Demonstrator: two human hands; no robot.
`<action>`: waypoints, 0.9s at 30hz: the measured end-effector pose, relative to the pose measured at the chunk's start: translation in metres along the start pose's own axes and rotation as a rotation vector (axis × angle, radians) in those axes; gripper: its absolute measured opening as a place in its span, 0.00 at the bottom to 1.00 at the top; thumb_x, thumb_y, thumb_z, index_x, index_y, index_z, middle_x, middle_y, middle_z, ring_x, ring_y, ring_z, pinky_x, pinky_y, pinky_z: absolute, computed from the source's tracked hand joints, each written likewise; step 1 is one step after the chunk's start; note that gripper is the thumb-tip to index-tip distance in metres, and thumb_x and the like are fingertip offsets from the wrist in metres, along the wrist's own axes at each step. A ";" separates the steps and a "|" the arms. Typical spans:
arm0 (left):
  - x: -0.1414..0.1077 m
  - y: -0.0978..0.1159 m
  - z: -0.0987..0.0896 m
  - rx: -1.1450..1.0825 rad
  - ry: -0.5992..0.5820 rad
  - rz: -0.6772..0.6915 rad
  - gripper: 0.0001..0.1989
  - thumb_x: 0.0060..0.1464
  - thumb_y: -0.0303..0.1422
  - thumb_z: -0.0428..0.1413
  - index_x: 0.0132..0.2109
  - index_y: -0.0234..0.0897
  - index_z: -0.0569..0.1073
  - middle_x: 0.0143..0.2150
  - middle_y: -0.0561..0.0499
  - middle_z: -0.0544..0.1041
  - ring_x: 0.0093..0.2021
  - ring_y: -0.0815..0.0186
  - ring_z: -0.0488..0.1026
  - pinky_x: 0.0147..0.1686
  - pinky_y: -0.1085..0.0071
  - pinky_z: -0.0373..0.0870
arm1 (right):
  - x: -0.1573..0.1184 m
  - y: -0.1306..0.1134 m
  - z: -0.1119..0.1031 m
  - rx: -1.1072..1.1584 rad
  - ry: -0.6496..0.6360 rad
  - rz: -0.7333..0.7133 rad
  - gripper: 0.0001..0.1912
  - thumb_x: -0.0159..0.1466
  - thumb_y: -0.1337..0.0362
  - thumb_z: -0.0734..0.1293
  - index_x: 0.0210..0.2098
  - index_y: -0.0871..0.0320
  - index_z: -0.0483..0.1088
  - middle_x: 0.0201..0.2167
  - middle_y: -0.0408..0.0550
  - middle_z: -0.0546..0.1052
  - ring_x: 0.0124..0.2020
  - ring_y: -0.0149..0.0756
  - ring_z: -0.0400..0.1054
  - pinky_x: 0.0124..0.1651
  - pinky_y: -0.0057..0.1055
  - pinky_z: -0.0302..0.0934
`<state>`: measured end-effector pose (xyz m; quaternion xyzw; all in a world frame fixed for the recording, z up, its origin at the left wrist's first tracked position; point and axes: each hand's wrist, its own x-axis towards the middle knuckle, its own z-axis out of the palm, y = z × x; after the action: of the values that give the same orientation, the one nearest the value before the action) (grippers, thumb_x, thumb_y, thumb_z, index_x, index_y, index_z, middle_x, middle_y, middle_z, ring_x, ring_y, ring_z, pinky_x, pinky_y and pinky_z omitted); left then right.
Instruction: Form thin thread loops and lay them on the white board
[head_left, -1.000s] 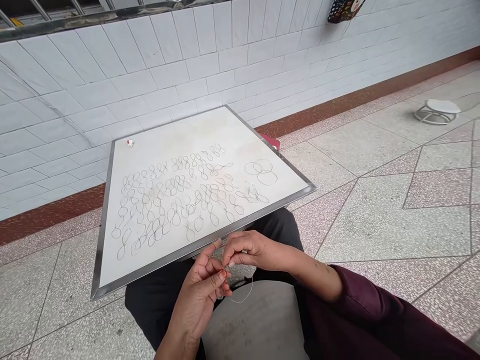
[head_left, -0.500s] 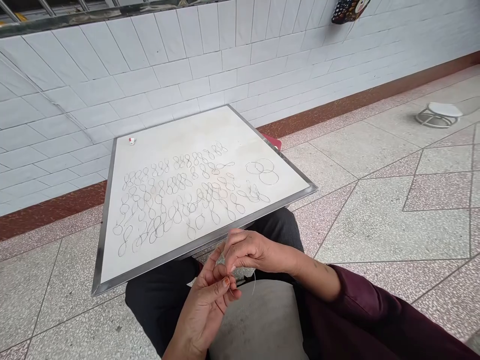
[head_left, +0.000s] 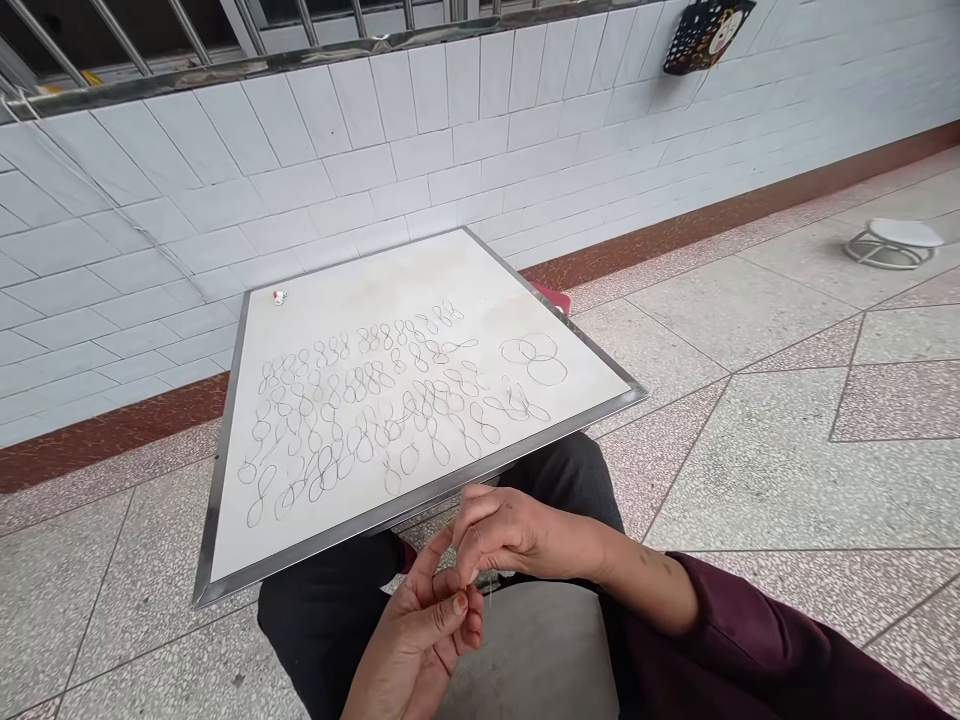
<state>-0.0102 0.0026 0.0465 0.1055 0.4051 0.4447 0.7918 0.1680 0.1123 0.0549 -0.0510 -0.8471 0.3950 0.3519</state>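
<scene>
In front of the table's near edge, over the lap, my two hands meet. My left hand [head_left: 424, 625] is palm up, with the thumb pressed toward curled fingers on a thin strand. Fingertips of my right hand [head_left: 499, 535] pinch the same thin wire-like strand [head_left: 491, 592] from above; a short length of it hangs below the right hand. Most of the strand is hidden by the fingers. Several thin dark figure-eight loops [head_left: 431, 440] lie in rows on the white table [head_left: 360, 275]. Rings [head_left: 547, 371] of the same thin material rest toward the right side.
A small white and red object [head_left: 280, 297] sits at the table's far left corner. The table stands by a white tiled wall [head_left: 360, 150]. A white round stool [head_left: 894, 243] is on the floor at right, and a dark patterned basket [head_left: 705, 38] hangs on the wall.
The camera view has tilted up slightly, so everything appears lower. Both hands stay together at the strand, and less of its curved end shows beside the right hand.
</scene>
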 end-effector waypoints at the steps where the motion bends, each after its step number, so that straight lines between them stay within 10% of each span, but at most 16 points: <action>1: 0.000 0.001 0.000 0.026 0.016 0.024 0.31 0.49 0.26 0.69 0.59 0.42 0.73 0.32 0.52 0.77 0.30 0.71 0.72 0.34 0.74 0.68 | 0.000 0.000 0.001 -0.008 -0.007 0.006 0.22 0.75 0.52 0.55 0.37 0.57 0.75 0.35 0.46 0.77 0.36 0.31 0.69 0.43 0.32 0.61; 11: 0.002 0.004 -0.005 0.098 0.210 0.304 0.42 0.49 0.30 0.69 0.68 0.44 0.60 0.30 0.56 0.73 0.30 0.70 0.69 0.35 0.71 0.69 | -0.007 0.017 0.015 0.004 0.085 0.356 0.16 0.71 0.53 0.63 0.40 0.58 0.76 0.34 0.48 0.74 0.37 0.34 0.66 0.41 0.30 0.64; 20: 0.002 0.008 -0.013 0.119 0.321 0.394 0.42 0.47 0.31 0.70 0.67 0.41 0.62 0.29 0.56 0.74 0.28 0.71 0.69 0.33 0.72 0.70 | -0.037 0.047 0.031 1.090 -0.061 0.694 0.22 0.60 0.55 0.75 0.51 0.58 0.75 0.31 0.41 0.71 0.26 0.22 0.63 0.28 0.20 0.57; 27: 0.004 0.000 -0.024 0.327 0.360 0.490 0.41 0.50 0.37 0.67 0.68 0.41 0.59 0.27 0.57 0.74 0.27 0.67 0.71 0.31 0.71 0.71 | -0.047 0.052 0.063 1.171 0.012 0.727 0.21 0.57 0.54 0.77 0.43 0.62 0.75 0.24 0.39 0.72 0.20 0.24 0.67 0.25 0.21 0.61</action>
<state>-0.0266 0.0010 0.0283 0.2450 0.5668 0.5624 0.5499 0.1533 0.0908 -0.0359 -0.1356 -0.4213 0.8802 0.1711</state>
